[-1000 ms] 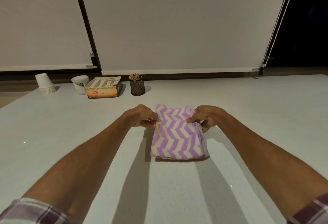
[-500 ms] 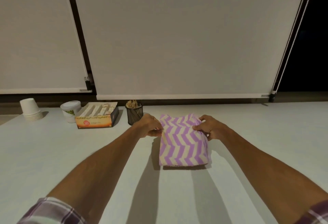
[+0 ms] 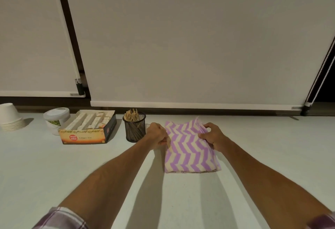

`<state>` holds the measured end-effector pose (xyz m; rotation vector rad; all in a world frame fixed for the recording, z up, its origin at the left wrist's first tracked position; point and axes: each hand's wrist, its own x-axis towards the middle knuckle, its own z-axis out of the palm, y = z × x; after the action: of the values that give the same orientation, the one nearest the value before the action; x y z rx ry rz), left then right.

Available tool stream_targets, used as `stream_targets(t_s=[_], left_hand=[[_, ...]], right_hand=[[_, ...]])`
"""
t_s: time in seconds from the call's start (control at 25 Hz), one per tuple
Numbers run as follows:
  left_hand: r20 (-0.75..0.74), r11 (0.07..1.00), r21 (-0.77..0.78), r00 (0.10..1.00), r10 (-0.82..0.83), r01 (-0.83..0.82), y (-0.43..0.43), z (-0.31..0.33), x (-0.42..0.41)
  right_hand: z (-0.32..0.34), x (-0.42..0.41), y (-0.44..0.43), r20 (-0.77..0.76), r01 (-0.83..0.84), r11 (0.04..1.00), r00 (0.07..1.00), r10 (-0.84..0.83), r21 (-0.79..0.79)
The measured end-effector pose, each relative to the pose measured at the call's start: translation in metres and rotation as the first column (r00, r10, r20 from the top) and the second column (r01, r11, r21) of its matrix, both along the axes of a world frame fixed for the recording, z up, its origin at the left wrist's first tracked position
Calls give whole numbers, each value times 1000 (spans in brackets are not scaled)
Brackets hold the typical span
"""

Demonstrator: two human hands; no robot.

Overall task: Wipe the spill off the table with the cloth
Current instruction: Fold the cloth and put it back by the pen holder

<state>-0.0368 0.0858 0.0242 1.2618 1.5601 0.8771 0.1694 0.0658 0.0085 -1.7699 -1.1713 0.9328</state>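
Observation:
A folded cloth (image 3: 189,151) with purple and cream zigzag stripes lies on the white table (image 3: 54,170), a little right of centre. My left hand (image 3: 157,136) pinches its far left edge. My right hand (image 3: 212,136) grips its far right corner, where the layers are lifted slightly off the table. The cloth's near edge rests flat. No spill shows on the table surface.
Left of my left hand stands a black mesh cup (image 3: 134,127) of wooden sticks. Further left are an open ginger tea box (image 3: 88,130), a white lidded tub (image 3: 56,119) and a stack of paper cups (image 3: 10,120). Roller blinds (image 3: 181,47) hang behind the table.
The camera has tilted up, so the table's far edge sits lower in view. Both hands stay on the cloth's far corners; the right corner is now raised a little.

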Motion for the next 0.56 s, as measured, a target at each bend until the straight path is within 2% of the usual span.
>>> stream_targets(t_s=[0.12,0.24,0.32,0.4,0.44,0.52,0.56], left_hand=[[-39,995,81,997,60,-57,14,-13,5],[-304,950,310,945,122,-23,15,-26,6],[-493,906,403,865,96,128,6,-37,9],[-683,878,346,731,-6,330,-4,-47,13],[-760,873,275,647,-59,402,-9,-49,13],[-810,873,207,578,-100,442,-18,-47,10],[-825,867,220,560,-80,447,-20,-46,7]], right_hand=[[-8,-1,14,80,32,995,996,-40,96],[-19,-8,15,345,33,988,935,-85,154],[-31,-15,10,563,-113,987,826,28,115],[-42,-21,5,723,-286,957,651,230,-47],[-45,-22,2,764,-306,946,584,275,-106],[-40,-22,-3,785,-262,961,577,226,-83],[-35,-21,-8,797,-250,968,577,178,-36]])
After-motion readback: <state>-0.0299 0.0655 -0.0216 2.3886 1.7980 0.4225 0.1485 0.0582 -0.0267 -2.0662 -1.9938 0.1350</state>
